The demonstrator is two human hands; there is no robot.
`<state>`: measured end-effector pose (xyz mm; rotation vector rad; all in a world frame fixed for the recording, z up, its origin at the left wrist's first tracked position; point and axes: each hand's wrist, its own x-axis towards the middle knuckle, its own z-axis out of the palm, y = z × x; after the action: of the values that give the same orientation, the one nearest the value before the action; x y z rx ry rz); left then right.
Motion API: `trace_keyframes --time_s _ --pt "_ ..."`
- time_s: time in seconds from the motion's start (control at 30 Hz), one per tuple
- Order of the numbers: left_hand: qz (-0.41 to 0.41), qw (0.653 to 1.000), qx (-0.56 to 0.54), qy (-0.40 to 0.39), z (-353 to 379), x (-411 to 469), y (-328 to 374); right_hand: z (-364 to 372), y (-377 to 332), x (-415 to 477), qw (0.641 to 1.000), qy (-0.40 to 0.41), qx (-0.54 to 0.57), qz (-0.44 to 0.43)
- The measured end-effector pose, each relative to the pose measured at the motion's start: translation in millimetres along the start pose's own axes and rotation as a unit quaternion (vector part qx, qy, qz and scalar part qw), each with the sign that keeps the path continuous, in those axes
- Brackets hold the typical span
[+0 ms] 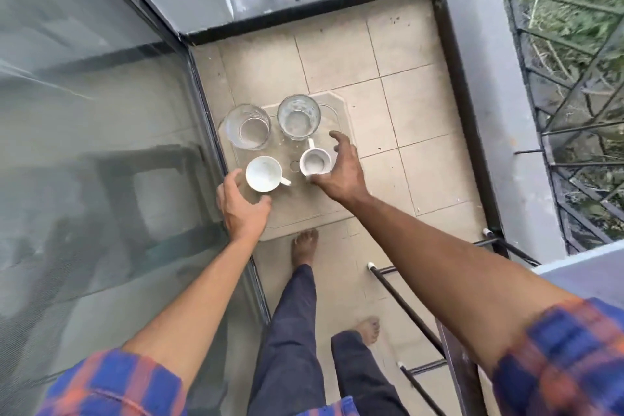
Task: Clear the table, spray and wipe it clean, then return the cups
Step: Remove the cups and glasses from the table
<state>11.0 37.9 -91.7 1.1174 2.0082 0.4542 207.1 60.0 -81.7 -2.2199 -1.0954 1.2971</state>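
View from above of a small clear glass worktop (304, 213) at the middle of the frame, over beige floor tiles. On it stand two clear glasses, one at left (248, 127) and one at right (298, 116), and below them two white cups. The left hand (241, 204) is spread open beside the left cup (264, 174), holding nothing. The right hand (339, 167) curls open around the right cup (315, 162), thumb touching its lower rim, not clearly gripping.

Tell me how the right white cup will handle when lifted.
The white cup looks empty, so probably light. It seems ceramic, likely stiff but breakable on the glass table. The right hand wraps its body; glaze may be slippery.
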Motion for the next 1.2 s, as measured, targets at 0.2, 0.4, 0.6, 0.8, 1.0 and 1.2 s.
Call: trace_keyframes --time_s 0.2,0.4,0.6,0.8,1.0,1.2 --pt "0.066 0.997 -0.030 0.005 -33.3 -32.7 38.7 -85.8 -31.8 -30.7 0.999 -0.027 -0.046 -0.006" --pt "0.141 0.987 -0.061 -0.040 -52.6 -87.9 119.7 -206.3 -53.5 -95.9 0.963 -0.072 -0.241 -0.101" --pt "0.289 0.939 -0.080 -0.168 -34.4 -196.7 220.2 -349.4 -21.0 -220.3 0.956 0.029 -0.268 -0.117" --pt "0.424 0.851 -0.028 -0.309 20.9 -325.0 299.5 -448.5 99.6 -367.5 0.961 0.220 -0.152 -0.072" --pt "0.527 0.749 0.057 -0.397 89.9 -430.8 339.3 -450.5 271.6 -469.0 0.939 0.332 -0.030 0.085" --pt "0.584 0.613 0.211 -0.488 156.5 -503.3 356.8 -410.7 350.2 -483.0 0.941 0.285 0.050 0.178"
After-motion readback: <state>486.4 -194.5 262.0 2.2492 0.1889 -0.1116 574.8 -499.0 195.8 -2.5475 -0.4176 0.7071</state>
